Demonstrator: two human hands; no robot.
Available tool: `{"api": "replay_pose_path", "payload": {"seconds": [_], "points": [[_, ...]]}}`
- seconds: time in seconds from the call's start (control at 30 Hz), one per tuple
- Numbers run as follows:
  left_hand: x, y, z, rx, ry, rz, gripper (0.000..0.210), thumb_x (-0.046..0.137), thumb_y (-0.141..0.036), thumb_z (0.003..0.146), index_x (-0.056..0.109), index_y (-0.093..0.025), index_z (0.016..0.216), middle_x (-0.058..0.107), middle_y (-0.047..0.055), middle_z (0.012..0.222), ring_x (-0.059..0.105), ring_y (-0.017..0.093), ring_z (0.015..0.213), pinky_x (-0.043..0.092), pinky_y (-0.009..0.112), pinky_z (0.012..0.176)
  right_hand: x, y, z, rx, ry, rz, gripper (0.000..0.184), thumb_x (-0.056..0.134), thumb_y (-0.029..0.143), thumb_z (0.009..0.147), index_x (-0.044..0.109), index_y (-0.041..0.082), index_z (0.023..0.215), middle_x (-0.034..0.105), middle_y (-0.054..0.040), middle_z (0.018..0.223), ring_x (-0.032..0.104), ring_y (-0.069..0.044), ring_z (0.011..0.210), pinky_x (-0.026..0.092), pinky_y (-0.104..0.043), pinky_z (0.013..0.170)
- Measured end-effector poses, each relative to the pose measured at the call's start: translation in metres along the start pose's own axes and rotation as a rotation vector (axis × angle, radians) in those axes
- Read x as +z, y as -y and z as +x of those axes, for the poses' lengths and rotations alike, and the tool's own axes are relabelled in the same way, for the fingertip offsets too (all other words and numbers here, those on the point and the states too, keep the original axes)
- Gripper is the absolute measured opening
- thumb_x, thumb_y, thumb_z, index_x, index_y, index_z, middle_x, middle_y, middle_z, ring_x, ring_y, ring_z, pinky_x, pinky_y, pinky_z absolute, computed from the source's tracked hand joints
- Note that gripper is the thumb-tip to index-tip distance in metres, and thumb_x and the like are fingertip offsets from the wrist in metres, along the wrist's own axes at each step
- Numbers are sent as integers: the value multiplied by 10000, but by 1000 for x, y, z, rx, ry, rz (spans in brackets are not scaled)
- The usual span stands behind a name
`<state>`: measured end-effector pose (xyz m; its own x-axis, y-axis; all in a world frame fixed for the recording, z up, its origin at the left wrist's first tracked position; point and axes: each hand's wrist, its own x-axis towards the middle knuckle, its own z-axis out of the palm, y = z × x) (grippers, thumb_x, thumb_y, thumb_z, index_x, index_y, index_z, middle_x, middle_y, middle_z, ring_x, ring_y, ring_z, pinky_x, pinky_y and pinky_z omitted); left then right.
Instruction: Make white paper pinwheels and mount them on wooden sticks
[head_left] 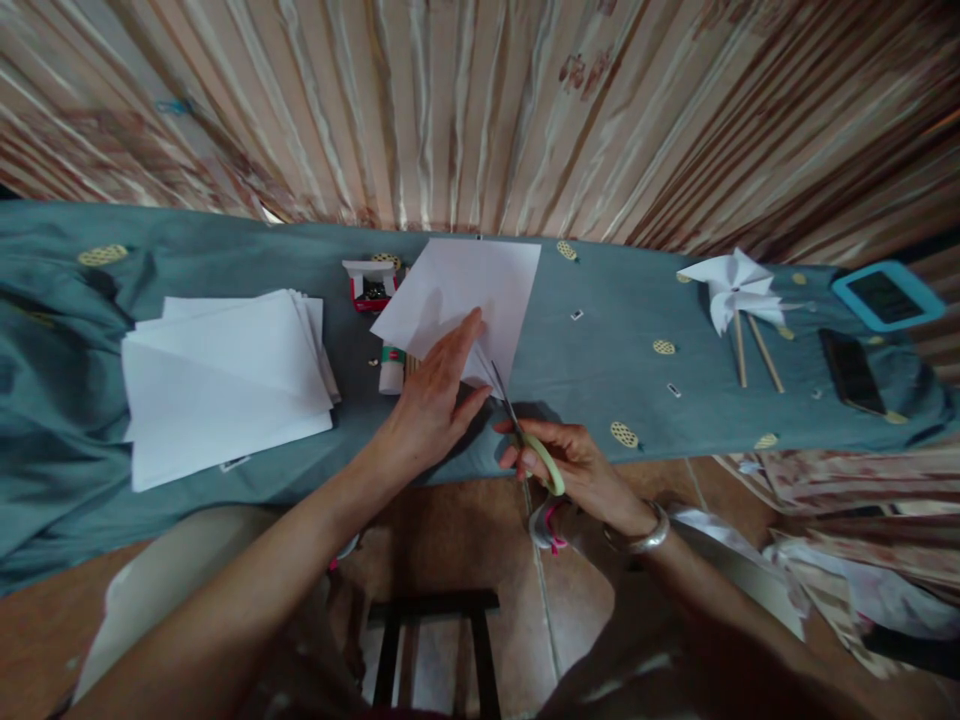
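A sheet of white paper (480,285) lies at a slant near the middle of the cloth-covered table. My left hand (436,395) holds it down near its lower corner, fingers stretched over the top and thumb close to the edge. My right hand (566,462) is closed round scissors (541,462) with pale green handles. Their dark blades point up and left, at the paper's lower corner, just right of my left thumb. Part of the paper is hidden under my left hand, and a narrow flap or cut shows beside the blades.
Left lies a stack of white paper (229,385). Behind the sheet stand a small open red-and-white box (370,287) and a glue stick (391,370). To the right are a white paper pinwheel (735,285), wooden sticks (765,355), a black phone (853,370) and a blue-framed device (889,295).
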<state>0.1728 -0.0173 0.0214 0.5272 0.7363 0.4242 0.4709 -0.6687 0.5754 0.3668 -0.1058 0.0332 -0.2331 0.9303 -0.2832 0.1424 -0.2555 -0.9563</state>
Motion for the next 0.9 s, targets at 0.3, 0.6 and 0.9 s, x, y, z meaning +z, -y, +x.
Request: {"api": "replay_pose_path", "payload": {"seconds": [0.3,0.6,0.9], "points": [[-1,0,0,8,-7,4,689,513,-236,918,153,-242,1506,350,129,1550,356,241,1416,355,455,1148,2,1,0,11,-15,-12,470,636,558,820,702,182,1094,619,-12,710,484,-96,589,399,-208,505],[0,1,1,-14,10,-7,728,510,-232,915,103,-271,1517,339,114,1558,358,244,1415,353,471,1150,2,-2,-1,31,-15,-14,442,649,533,817,696,184,1084,601,-6,688,488,-104,579,389,-214,498],[-1,0,1,-4,11,0,756,519,-226,912,72,-258,1521,348,128,1551,358,245,1415,348,470,1153,4,-5,0,56,-42,41,450,694,523,781,696,178,1070,607,3,681,503,-91,566,410,-208,504]]}}
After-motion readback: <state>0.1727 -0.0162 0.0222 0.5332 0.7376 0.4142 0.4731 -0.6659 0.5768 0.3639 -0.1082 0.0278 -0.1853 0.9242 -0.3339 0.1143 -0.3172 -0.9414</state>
